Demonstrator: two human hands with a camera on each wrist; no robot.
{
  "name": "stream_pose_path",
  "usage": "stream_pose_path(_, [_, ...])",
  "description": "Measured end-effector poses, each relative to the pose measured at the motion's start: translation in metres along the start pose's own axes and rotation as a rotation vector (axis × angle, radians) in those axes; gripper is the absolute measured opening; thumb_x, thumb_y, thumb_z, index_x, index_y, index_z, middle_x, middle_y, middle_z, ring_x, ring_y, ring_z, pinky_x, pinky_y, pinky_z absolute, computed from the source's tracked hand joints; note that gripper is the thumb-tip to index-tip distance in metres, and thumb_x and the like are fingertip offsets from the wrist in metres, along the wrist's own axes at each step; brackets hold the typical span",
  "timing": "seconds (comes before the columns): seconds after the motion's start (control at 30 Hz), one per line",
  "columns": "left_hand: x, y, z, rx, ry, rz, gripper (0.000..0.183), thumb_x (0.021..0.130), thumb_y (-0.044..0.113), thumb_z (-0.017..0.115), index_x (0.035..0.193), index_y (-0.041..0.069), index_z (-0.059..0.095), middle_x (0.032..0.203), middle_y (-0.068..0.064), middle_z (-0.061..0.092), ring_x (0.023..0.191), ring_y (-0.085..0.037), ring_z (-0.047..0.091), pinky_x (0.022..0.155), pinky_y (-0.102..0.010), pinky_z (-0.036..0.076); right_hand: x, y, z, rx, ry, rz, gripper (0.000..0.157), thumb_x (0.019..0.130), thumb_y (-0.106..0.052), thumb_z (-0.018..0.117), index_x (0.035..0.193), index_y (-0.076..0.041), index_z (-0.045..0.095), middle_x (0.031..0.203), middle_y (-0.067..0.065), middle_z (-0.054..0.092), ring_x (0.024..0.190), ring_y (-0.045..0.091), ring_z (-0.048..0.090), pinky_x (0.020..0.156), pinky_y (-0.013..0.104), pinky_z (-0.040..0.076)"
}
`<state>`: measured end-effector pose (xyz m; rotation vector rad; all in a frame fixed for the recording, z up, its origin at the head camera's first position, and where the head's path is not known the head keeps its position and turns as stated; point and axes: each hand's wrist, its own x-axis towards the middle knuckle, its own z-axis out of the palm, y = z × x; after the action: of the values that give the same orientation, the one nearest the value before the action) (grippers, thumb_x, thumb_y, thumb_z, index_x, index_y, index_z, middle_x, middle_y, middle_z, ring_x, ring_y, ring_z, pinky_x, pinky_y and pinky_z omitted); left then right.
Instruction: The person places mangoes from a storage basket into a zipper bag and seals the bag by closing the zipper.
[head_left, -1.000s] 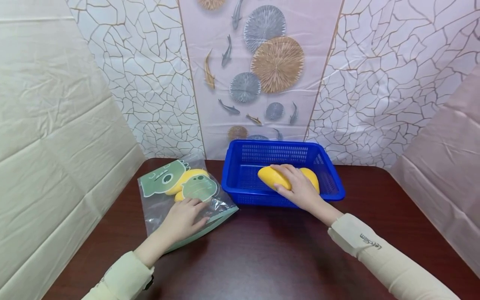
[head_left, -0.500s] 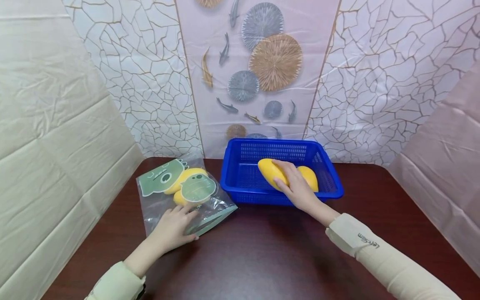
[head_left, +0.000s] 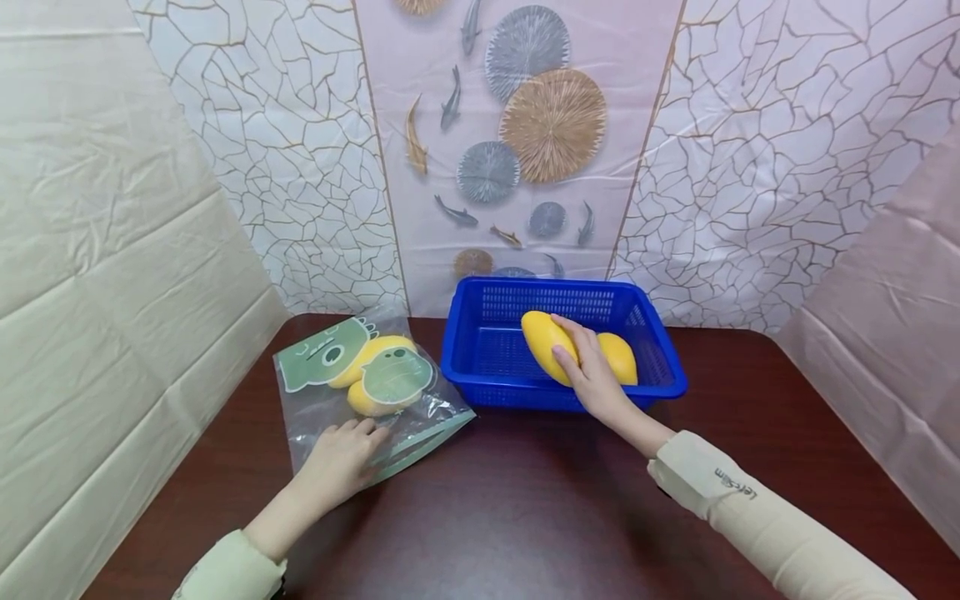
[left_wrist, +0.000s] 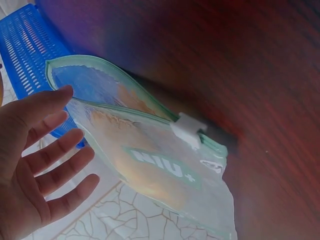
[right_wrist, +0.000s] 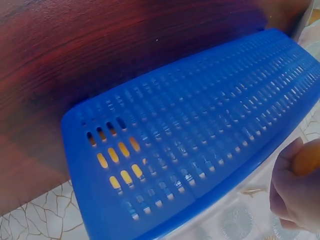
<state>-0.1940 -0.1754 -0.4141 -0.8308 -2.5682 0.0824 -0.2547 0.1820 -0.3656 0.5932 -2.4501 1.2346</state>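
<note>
My right hand (head_left: 596, 385) grips a yellow mango (head_left: 546, 343), tilted, over the blue plastic basket (head_left: 480, 392). Another mango (head_left: 619, 358) lies inside the basket at the right, partly behind that hand. To the left is a clear slider zip bag (head_left: 306, 429) with green dinosaur print, lying on the table. Yellow mangoes (head_left: 367, 405) show through its plastic. My left hand (head_left: 341, 462) is at the bag's near side. In the left wrist view its loosely bent fingers (left_wrist: 60, 162) hold nothing, beside the parted bag mouth. A white slider (left_wrist: 187, 131) sits on the zip.
The dark wooden table (head_left: 495, 508) runs up to a patterned cloth backdrop (head_left: 525, 242). Pale cloth walls (head_left: 135, 292) stand at left and right. The bag's corner lies close to the basket's left end.
My right hand has lifted and tilted the mango more upright within the basket. My left hand has drawn back toward me and left, off the mangoes in the bag.
</note>
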Motion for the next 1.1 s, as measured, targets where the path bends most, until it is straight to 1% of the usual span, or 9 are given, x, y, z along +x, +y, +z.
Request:
stream_pose_path(0.1, [-0.001, -0.001, -0.001, 0.009, 0.019, 0.01, 0.034, 0.059, 0.019, 0.085, 0.085, 0.012, 0.063, 0.077, -0.001, 0.062, 0.066, -0.021, 0.058, 0.051, -0.034, 0.044, 0.001, -0.002, 0.002, 0.012, -0.001, 0.003, 0.046, 0.1, -0.02, 0.045, 0.143, -0.008, 0.036, 0.137, 0.022, 0.039, 0.121, 0.034, 0.039, 0.098, 0.052, 0.035])
stream_pose_path(0.23, [0.0, -0.001, -0.001, -0.005, 0.071, 0.028, 0.025, 0.06, 0.012, 0.08, 0.075, 0.013, 0.06, 0.069, 0.0, 0.06, 0.061, -0.021, 0.057, 0.046, -0.033, 0.041, -0.002, -0.004, 0.004, 0.004, -0.035, 0.0, 0.046, 0.099, -0.022, 0.047, 0.143, -0.011, 0.038, 0.138, 0.02, 0.039, 0.124, 0.033, 0.039, 0.099, 0.052, 0.036])
stream_pose_path(0.33, [0.001, 0.0, -0.003, -0.017, 0.1, 0.02, 0.023, 0.06, 0.006, 0.076, 0.069, 0.013, 0.056, 0.064, 0.0, 0.057, 0.056, -0.021, 0.055, 0.042, -0.032, 0.037, -0.006, -0.007, 0.006, -0.021, -0.071, -0.003, 0.046, 0.098, -0.023, 0.048, 0.142, -0.012, 0.04, 0.136, 0.019, 0.039, 0.123, 0.032, 0.041, 0.098, 0.051, 0.04])
stream_pose_path(0.43, [0.002, 0.001, -0.006, -0.027, 0.096, -0.002, 0.023, 0.06, 0.002, 0.072, 0.067, 0.013, 0.053, 0.062, -0.001, 0.056, 0.054, -0.021, 0.053, 0.04, -0.031, 0.034, -0.008, -0.011, 0.007, -0.052, -0.098, -0.023, 0.045, 0.098, -0.021, 0.049, 0.141, -0.013, 0.041, 0.134, 0.019, 0.04, 0.121, 0.032, 0.044, 0.097, 0.051, 0.042])
stream_pose_path(0.57, [0.003, 0.001, -0.01, -0.031, 0.091, -0.018, 0.024, 0.061, -0.001, 0.071, 0.067, 0.013, 0.051, 0.061, 0.001, 0.055, 0.053, -0.019, 0.054, 0.04, -0.03, 0.035, -0.012, -0.016, 0.009, -0.079, -0.114, -0.048, 0.046, 0.098, -0.018, 0.049, 0.142, -0.012, 0.039, 0.133, 0.02, 0.039, 0.117, 0.033, 0.047, 0.094, 0.051, 0.043])
stream_pose_path(0.7, [0.005, -0.001, -0.015, -0.047, 0.125, -0.015, 0.027, 0.06, -0.003, 0.072, 0.076, 0.01, 0.054, 0.064, -0.001, 0.055, 0.054, -0.02, 0.056, 0.042, -0.031, 0.04, -0.015, -0.021, 0.013, -0.054, -0.127, -0.066, 0.047, 0.097, -0.017, 0.05, 0.142, -0.013, 0.039, 0.132, 0.02, 0.037, 0.114, 0.033, 0.046, 0.091, 0.049, 0.045])
stream_pose_path(0.8, [0.007, -0.004, -0.016, -0.057, 0.147, -0.012, 0.029, 0.06, -0.005, 0.072, 0.08, 0.008, 0.055, 0.065, -0.003, 0.055, 0.056, -0.021, 0.057, 0.044, -0.033, 0.042, -0.017, -0.026, 0.016, -0.031, -0.144, -0.08, 0.047, 0.096, -0.019, 0.053, 0.141, -0.015, 0.041, 0.132, 0.018, 0.037, 0.116, 0.032, 0.045, 0.091, 0.047, 0.046])
stream_pose_path(0.87, [0.008, -0.005, -0.018, -0.061, 0.149, -0.013, 0.028, 0.059, -0.006, 0.07, 0.078, 0.007, 0.055, 0.064, -0.003, 0.054, 0.055, -0.022, 0.057, 0.044, -0.033, 0.042, -0.019, -0.029, 0.019, -0.03, -0.158, -0.093, 0.046, 0.095, -0.019, 0.054, 0.14, -0.018, 0.043, 0.132, 0.016, 0.037, 0.117, 0.032, 0.044, 0.091, 0.046, 0.047])
stream_pose_path(1.1, [0.01, -0.006, -0.023, -0.077, 0.149, -0.02, 0.025, 0.061, -0.009, 0.069, 0.073, 0.006, 0.053, 0.062, -0.003, 0.051, 0.053, -0.021, 0.053, 0.045, -0.032, 0.041, -0.025, -0.038, 0.03, -0.106, -0.192, -0.167, 0.044, 0.094, -0.021, 0.056, 0.137, -0.021, 0.047, 0.133, 0.014, 0.04, 0.117, 0.031, 0.045, 0.091, 0.044, 0.048])
